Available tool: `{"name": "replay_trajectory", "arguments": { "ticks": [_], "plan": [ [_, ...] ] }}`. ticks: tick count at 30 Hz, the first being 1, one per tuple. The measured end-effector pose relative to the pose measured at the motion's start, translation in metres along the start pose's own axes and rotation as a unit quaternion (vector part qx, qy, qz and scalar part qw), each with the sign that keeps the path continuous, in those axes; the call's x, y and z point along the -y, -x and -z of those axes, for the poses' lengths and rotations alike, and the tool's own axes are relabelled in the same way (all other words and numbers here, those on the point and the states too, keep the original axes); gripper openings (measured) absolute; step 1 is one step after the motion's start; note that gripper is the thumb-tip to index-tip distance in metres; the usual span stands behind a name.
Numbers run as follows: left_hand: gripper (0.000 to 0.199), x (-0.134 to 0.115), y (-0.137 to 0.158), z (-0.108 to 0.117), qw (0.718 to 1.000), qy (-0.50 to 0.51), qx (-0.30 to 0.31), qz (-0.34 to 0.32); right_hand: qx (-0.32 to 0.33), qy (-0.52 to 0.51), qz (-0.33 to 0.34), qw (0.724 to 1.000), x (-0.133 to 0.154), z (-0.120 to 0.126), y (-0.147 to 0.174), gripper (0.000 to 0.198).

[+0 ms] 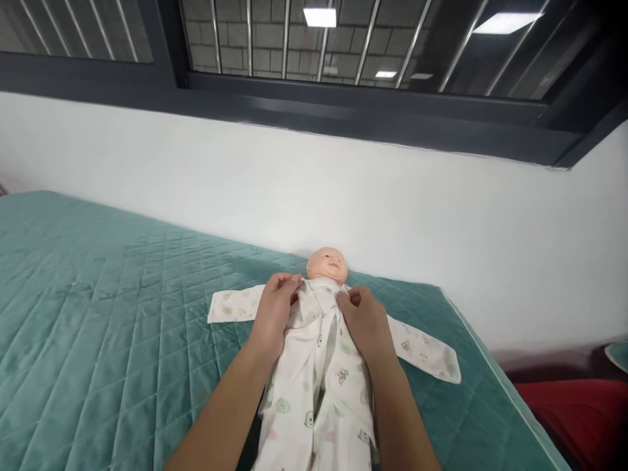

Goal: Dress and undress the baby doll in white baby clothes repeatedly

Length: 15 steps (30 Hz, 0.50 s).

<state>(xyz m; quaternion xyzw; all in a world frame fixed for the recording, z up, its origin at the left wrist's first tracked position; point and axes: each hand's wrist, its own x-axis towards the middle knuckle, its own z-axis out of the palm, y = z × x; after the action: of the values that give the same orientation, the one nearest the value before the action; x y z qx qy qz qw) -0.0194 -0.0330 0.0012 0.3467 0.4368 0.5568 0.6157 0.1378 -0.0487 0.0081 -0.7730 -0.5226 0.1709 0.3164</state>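
A baby doll [328, 263] lies on its back, its head toward the wall. It wears a white printed baby romper [342, 374] whose sleeves spread out flat to both sides. The front of the garment is partly parted down the middle, with snaps along the edge. My left hand [278, 307] pinches the cloth at the shoulder on the left side of the neck. On the other side, my right hand [364, 320] has its fingers closed on the romper's fabric near the collar. The doll's arms and legs are hidden by the clothing.
A green quilted bed cover [108, 327] lies under the doll. Behind it rises a white wall [235, 190], with a dark window frame [343, 111] and metal bars above. Past the bed's right edge is a red object [579, 418].
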Motion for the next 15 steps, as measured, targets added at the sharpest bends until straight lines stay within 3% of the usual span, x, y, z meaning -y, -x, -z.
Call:
{"name": "replay_trajectory", "arguments": {
  "ticks": [5, 7, 10, 12, 15],
  "plan": [
    [0.025, -0.034, 0.002, -0.011, 0.988, 0.006, 0.151, -0.005, -0.013, -0.069, 0.0, 0.998, -0.006, 0.002, -0.001, 0.023],
    [0.025, -0.043, -0.008, -0.007, 0.99, -0.013, 0.133, -0.043, -0.012, -0.082, 0.006, 0.997, -0.007, 0.002, -0.002, 0.026],
    [0.024, -0.038, -0.032, 0.001, 0.981, -0.171, 0.058, -0.071, -0.005, -0.107, 0.001, 0.994, -0.009, 0.001, -0.005, 0.03],
    [0.026, -0.026, -0.046, 0.005, 0.955, -0.282, 0.064, -0.063, 0.001, -0.133, -0.01, 0.991, -0.012, 0.001, -0.008, 0.03],
    [0.029, -0.01, -0.054, 0.004, 0.921, -0.363, 0.108, -0.087, 0.011, -0.172, -0.015, 0.985, -0.014, 0.002, -0.01, 0.03]
  ]
}}
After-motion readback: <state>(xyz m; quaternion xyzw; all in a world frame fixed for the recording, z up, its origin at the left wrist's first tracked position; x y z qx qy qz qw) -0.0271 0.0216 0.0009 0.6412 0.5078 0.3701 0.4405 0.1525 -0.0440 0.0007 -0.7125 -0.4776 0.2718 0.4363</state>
